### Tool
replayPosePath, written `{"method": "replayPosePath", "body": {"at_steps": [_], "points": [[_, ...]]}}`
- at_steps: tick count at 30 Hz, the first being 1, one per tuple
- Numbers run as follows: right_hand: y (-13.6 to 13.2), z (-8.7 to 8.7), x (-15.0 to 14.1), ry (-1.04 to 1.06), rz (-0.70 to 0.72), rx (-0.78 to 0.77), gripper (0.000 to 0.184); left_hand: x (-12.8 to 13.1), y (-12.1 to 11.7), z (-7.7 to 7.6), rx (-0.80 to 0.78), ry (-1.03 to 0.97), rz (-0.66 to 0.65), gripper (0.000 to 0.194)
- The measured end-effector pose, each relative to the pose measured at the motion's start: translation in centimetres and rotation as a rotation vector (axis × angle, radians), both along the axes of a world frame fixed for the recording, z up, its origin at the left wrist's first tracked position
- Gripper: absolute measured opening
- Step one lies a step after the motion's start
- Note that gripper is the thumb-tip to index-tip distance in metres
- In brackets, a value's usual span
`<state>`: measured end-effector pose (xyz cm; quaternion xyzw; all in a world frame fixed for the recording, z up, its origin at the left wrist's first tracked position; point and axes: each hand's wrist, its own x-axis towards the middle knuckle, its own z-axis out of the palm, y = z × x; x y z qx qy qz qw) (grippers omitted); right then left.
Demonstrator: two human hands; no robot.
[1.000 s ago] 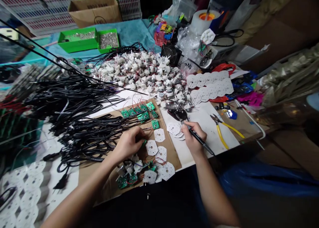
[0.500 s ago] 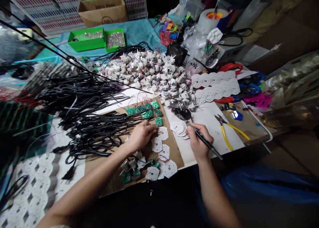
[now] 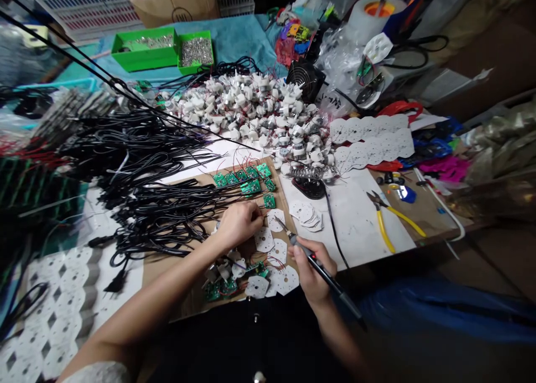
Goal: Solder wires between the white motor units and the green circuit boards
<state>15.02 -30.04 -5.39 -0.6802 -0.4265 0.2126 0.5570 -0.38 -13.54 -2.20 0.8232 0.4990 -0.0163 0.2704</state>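
Observation:
My right hand point(image 3: 312, 268) is closed round a black soldering iron point(image 3: 322, 271), its tip pointing up-left toward a white round board point(image 3: 275, 220) on the brown cardboard mat point(image 3: 201, 293). My left hand point(image 3: 239, 222) is pinched over the mat just left of that board, fingers together near a green circuit board point(image 3: 269, 201); what they grip is too small to name. More white round boards point(image 3: 264, 240) and green boards with red wires point(image 3: 228, 285) lie below my hands. The iron's coiled stand point(image 3: 310, 179) sits empty behind.
A tangle of black power cords point(image 3: 138, 176) fills the left. A heap of small white motors point(image 3: 259, 115) lies behind the mat. Yellow-handled cutters point(image 3: 387, 218) rest at right. Green trays of screws point(image 3: 167, 51), a black fan point(image 3: 307, 79) and a tape roll point(image 3: 372, 12) stand at the back.
My right hand lifted the soldering iron off its stand and carried it down-left to the mat. My left hand shifted slightly up-right toward the green board. The camera tilted a little.

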Motion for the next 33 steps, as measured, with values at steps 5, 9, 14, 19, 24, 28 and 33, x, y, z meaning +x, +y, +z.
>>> {"method": "replayPosePath", "body": {"at_steps": [5, 9, 14, 19, 24, 28, 33], "points": [[0.36, -0.07, -0.61, 0.033, 0.042, -0.034, 0.016, -0.07, 0.26, 0.29, -0.043, -0.01, -0.016, 0.012], [0.38, -0.31, -0.59, 0.011, 0.049, -0.039, 0.016, -0.3, 0.45, 0.09, -0.064, -0.044, -0.024, 0.011], [0.37, -0.4, -0.55, -0.013, 0.072, -0.048, 0.015, -0.35, 0.46, -0.01, -0.068, -0.05, -0.025, 0.012], [0.4, -0.34, -0.53, -0.078, 0.079, -0.052, 0.015, -0.19, 0.42, 0.34, -0.078, -0.046, -0.021, 0.014], [0.37, -0.46, -0.54, -0.148, 0.088, -0.016, 0.014, -0.13, 0.42, 0.39, -0.075, -0.017, -0.011, 0.015], [0.23, -0.64, -0.73, -0.063, 0.053, -0.018, 0.015, -0.11, 0.42, 0.28, -0.065, -0.007, -0.014, 0.015], [0.01, -0.63, -0.79, 0.05, 0.017, 0.023, 0.017, -0.41, 0.33, 0.06, -0.033, -0.039, -0.027, 0.012]]}}
